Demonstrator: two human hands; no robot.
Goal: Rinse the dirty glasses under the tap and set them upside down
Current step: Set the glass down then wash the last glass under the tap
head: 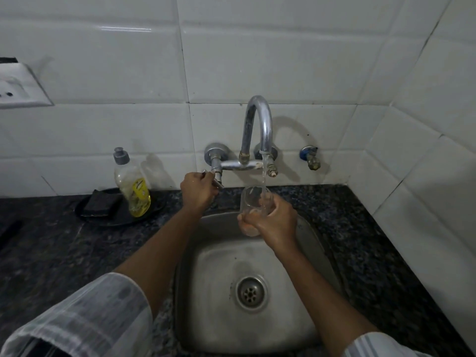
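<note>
Glass [253, 202] gripped in right hand [274, 219] under tap [258, 124]; left hand [197, 190] fingers curled round lever [213, 180], soap bottle [132, 185] beside.

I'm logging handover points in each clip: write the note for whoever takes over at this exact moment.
Left hand: grips the tap handle; water is running.
Right hand: fingers wrapped round the glass, mouth up, under the stream from the spout, above the sink.
Done: rinsing of this glass is under way.
Left: finish the rinse, empty the glass, set it upside down, probably shut off the tap. No other glasses are in view, so I can't tell how many remain.
</note>
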